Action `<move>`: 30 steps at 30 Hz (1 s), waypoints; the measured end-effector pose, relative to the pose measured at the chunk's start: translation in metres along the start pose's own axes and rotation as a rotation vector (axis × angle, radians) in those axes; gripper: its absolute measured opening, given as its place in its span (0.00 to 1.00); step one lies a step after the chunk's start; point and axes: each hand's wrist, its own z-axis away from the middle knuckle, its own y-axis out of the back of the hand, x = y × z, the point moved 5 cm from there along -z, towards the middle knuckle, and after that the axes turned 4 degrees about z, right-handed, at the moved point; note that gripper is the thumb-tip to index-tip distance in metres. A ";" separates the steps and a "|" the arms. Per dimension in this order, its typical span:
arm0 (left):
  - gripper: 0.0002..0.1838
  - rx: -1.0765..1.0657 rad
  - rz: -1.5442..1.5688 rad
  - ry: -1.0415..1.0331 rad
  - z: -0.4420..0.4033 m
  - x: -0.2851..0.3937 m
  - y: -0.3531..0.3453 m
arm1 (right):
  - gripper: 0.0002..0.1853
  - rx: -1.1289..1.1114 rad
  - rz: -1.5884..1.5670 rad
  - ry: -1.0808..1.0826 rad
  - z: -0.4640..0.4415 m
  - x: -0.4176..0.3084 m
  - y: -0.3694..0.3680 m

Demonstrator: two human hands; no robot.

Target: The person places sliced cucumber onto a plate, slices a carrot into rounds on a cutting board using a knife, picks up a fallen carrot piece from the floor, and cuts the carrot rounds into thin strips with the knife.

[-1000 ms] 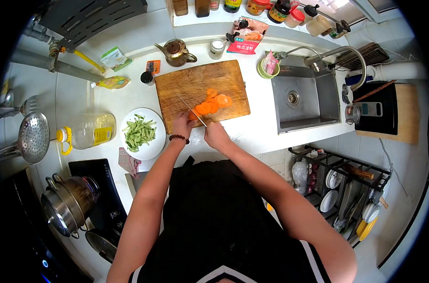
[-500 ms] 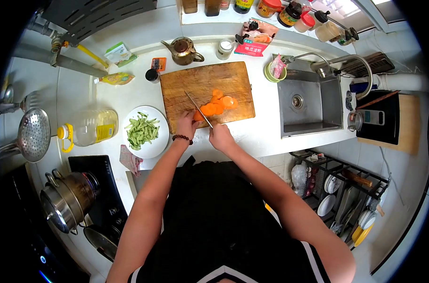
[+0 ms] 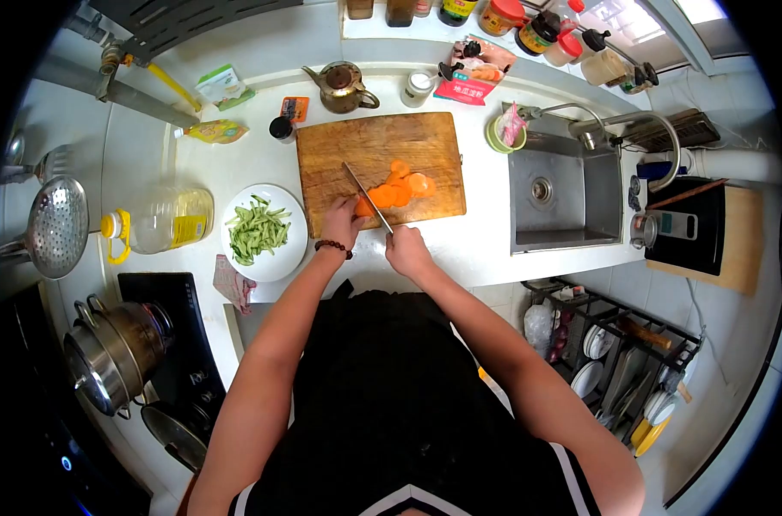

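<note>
My right hand is closed around the handle of a kitchen knife. Its blade slants up and to the left over a wooden cutting board. Close against the blade's left side, my left hand has its fingers closed on a piece of carrot, mostly covered by the fingertips. Orange carrot slices lie overlapping to the right of the knife. Left of the board, a white plate holds green cucumber strips.
A metal sink is at the right. Behind the board stand a teapot and a lidded jar. On the left are an oil jug and a steel pot on the cooktop. A cloth lies below the plate.
The whole view has shifted slightly. Both hands, the knife and the carrot stay in nearly the same places on the board.
</note>
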 end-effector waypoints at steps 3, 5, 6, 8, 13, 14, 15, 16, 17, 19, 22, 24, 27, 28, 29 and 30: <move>0.27 0.018 -0.003 -0.033 0.000 -0.003 -0.001 | 0.10 -0.013 0.005 0.030 -0.004 0.003 -0.004; 0.28 0.022 0.006 -0.033 0.000 -0.004 -0.001 | 0.09 0.000 -0.007 0.046 -0.009 0.007 -0.008; 0.28 0.025 0.013 -0.033 -0.001 -0.003 0.000 | 0.09 -0.014 -0.001 0.048 -0.013 0.008 -0.010; 0.27 0.029 0.024 -0.027 0.000 -0.002 0.001 | 0.08 -0.033 0.005 0.050 -0.019 0.011 -0.016; 0.26 0.033 -0.001 -0.063 -0.003 0.003 0.001 | 0.07 -0.080 0.063 0.111 -0.034 0.005 -0.018; 0.25 0.017 -0.010 -0.052 -0.002 0.004 0.002 | 0.07 -0.079 0.063 0.110 -0.036 0.005 -0.021; 0.24 0.002 -0.019 -0.043 -0.002 0.006 0.002 | 0.08 -0.045 0.046 0.110 -0.041 0.008 -0.026; 0.24 0.004 -0.018 -0.046 -0.001 0.005 0.000 | 0.08 -0.009 0.030 0.111 -0.045 0.011 -0.029; 0.24 0.024 -0.026 -0.070 0.000 0.004 -0.001 | 0.08 -0.006 0.029 0.112 -0.049 0.014 -0.034; 0.24 0.037 -0.035 -0.101 0.000 0.007 -0.002 | 0.08 0.022 0.053 0.128 -0.053 0.016 -0.039; 0.26 0.018 -0.030 -0.001 -0.001 0.003 -0.002 | 0.08 0.015 0.045 0.106 -0.050 0.015 -0.037; 0.25 -0.001 0.008 0.023 0.001 0.002 -0.002 | 0.08 0.028 0.014 0.078 -0.045 0.014 -0.031; 0.25 0.025 0.166 0.118 0.003 -0.002 -0.002 | 0.09 0.093 -0.031 0.085 -0.029 0.012 -0.017; 0.25 0.026 0.166 0.118 0.003 -0.002 -0.003 | 0.09 0.124 -0.039 0.102 -0.024 0.009 -0.011; 0.25 0.018 0.142 0.138 0.003 -0.004 -0.004 | 0.09 0.154 -0.048 0.120 -0.019 0.005 -0.006; 0.25 0.009 0.121 0.157 0.003 -0.004 -0.005 | 0.09 0.123 -0.039 0.093 -0.015 0.002 -0.001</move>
